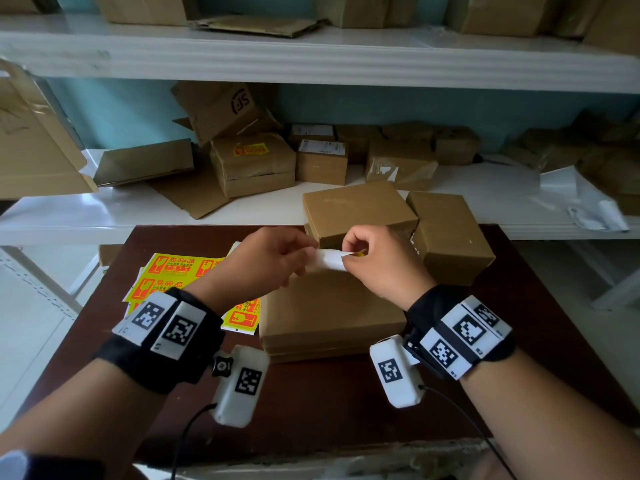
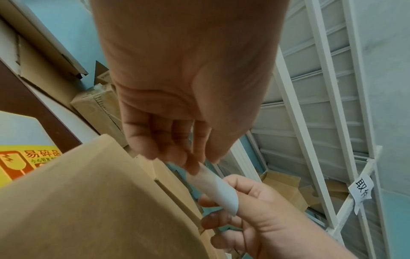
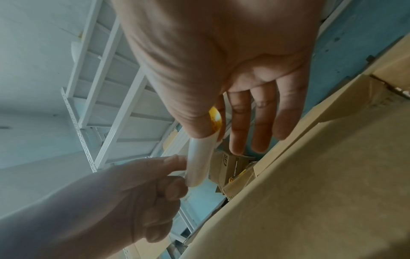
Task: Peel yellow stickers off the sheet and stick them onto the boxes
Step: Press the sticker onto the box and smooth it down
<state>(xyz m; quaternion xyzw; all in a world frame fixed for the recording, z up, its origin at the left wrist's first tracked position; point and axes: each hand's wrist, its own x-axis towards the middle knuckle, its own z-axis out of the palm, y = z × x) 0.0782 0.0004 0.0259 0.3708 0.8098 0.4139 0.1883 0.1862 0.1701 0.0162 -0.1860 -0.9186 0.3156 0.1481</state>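
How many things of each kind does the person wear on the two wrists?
Black fabric wristbands with white square-code tags: 2
White plastic camera units: 2
Total: 4

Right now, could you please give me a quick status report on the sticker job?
Left hand and right hand both pinch one sticker strip, white backing showing. Held above the flat box; not stuck yet. Nothing in the way.
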